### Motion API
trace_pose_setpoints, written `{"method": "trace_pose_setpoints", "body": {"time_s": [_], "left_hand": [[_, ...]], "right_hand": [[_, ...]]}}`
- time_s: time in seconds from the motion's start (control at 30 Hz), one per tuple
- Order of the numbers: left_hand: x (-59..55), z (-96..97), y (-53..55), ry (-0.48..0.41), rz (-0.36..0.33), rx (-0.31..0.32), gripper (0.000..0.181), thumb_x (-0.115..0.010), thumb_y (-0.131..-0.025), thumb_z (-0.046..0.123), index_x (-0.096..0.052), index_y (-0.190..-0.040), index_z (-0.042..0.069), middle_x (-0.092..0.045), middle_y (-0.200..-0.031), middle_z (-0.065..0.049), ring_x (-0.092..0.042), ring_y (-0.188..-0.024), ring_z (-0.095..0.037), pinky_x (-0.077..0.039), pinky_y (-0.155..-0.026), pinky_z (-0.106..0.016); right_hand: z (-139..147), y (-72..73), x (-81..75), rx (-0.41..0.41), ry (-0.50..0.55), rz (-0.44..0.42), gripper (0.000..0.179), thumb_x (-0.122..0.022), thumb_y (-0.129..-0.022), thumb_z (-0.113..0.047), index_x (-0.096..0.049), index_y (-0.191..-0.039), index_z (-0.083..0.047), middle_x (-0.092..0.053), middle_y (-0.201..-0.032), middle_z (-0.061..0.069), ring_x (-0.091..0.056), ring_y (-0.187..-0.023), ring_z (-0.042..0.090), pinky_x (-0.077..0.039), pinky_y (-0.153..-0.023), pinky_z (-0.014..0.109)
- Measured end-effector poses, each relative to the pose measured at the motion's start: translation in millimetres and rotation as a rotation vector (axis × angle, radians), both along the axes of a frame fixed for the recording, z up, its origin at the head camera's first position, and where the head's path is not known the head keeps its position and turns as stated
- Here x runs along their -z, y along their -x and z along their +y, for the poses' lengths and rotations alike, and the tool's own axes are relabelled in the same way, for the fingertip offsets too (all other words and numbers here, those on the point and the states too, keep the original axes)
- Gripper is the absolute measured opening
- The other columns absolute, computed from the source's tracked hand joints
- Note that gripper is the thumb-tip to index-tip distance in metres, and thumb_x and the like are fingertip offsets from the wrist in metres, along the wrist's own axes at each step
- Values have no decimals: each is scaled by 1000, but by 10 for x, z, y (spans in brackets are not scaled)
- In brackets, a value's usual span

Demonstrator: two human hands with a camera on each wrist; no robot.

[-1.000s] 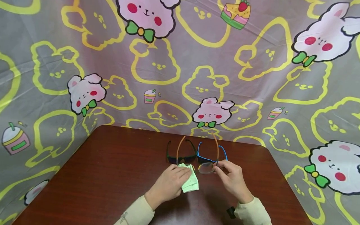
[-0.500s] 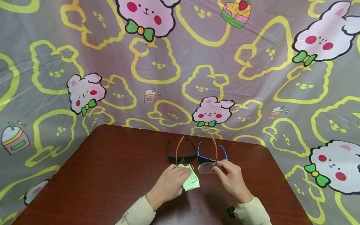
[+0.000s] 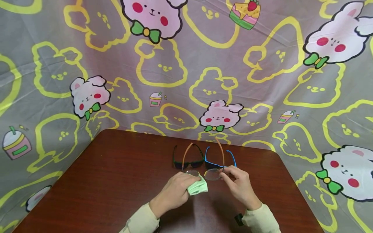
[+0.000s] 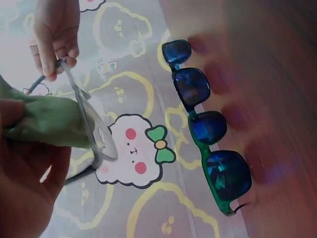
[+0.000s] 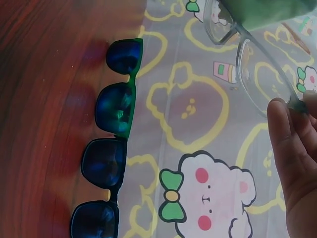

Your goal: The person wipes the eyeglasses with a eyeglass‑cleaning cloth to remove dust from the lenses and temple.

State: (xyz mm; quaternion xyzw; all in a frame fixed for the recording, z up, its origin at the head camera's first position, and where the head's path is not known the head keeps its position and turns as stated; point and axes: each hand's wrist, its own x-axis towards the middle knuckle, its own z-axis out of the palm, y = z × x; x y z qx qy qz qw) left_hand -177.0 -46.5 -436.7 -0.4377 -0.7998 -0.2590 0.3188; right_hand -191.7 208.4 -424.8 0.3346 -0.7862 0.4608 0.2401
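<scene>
Clear eyeglasses [image 3: 213, 174] with brownish-orange temples are held up over the table, the temples pointing away from me. My right hand [image 3: 240, 185] pinches them by the hinge at the right end, thumb against the frame. A folded light green cloth [image 3: 198, 187] is gripped between the thumb and fingers of my left hand [image 3: 175, 190], beside the left lens. In the left wrist view the cloth [image 4: 49, 119] meets the frame of the glasses, partly covering a lens. Whether it presses on both faces of the lens cannot be seen.
Behind the eyeglasses, two pairs of sunglasses stand side by side on the dark red-brown table [image 3: 116, 174]: a dark green pair [image 3: 188, 165] and a blue pair [image 3: 212, 164]. A patterned curtain [image 3: 175, 97] rises behind the table. Something small and black [image 3: 239, 219] is beside the right sleeve.
The left hand and cloth have shifted slightly down and right, uncovering the upper part of the left lens. The temples have tilted a little; the right hand has hardly moved.
</scene>
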Motion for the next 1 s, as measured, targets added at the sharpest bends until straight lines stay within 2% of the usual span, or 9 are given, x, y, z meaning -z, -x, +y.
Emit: {"method": "trace_pose_setpoints", "body": {"time_s": [0.13, 0.37, 0.43, 0.6, 0.8, 1.0], "left_hand": [[-37, 27, 5, -88, 37, 10, 34, -57, -79, -4, -67, -109, 8, -69, -100, 1, -64, -93, -9, -49, -81, -26], [-87, 45, 0, -188, 2, -59, 34, -56, -84, -3, -66, -114, 8, -68, -108, 0, -62, -102, -13, -49, -84, -30], [-85, 54, 3, -196, 17, -72, 34, -56, -84, -4, -67, -114, 8, -68, -108, 0, -62, -102, -13, -49, -83, -30], [-72, 95, 6, -174, 49, -87, 38, -58, -80, -7, -67, -114, 7, -67, -110, -2, -62, -103, -14, -49, -86, -30], [-35, 147, 20, -98, 143, -90, 42, -65, -75, -7, -67, -114, 8, -66, -112, -2, -62, -102, -14, -49, -88, -30], [12, 170, 26, -24, 204, -92, 40, -69, -71, -6, -68, -109, 7, -67, -109, -3, -61, -103, -15, -48, -90, -30]], "right_hand": [[-16, -9, 4, -5, -25, -6, 16, -68, -83, 4, -69, -91, -9, -65, -83, 6, -62, -67, 12, -51, -56, 18], [-40, -33, 1, 10, -87, 3, 13, -70, -82, 1, -69, -89, -10, -67, -86, 4, -63, -74, 9, -51, -60, 18], [-42, -40, -4, 11, -100, -3, 12, -70, -83, -1, -70, -89, -11, -67, -86, 2, -63, -74, 8, -52, -60, 18], [-52, -59, -17, -1, -109, -24, 13, -69, -83, 1, -70, -90, -11, -66, -88, -1, -63, -73, 9, -52, -58, 19], [-68, -68, -15, -35, -80, -23, 16, -68, -82, 5, -70, -91, -8, -67, -87, 4, -64, -67, 15, -51, -55, 19], [-90, -102, -58, -50, -21, -28, 25, -67, -79, 13, -68, -88, -10, -65, -77, 3, -63, -59, 20, -51, -52, 20]]}}
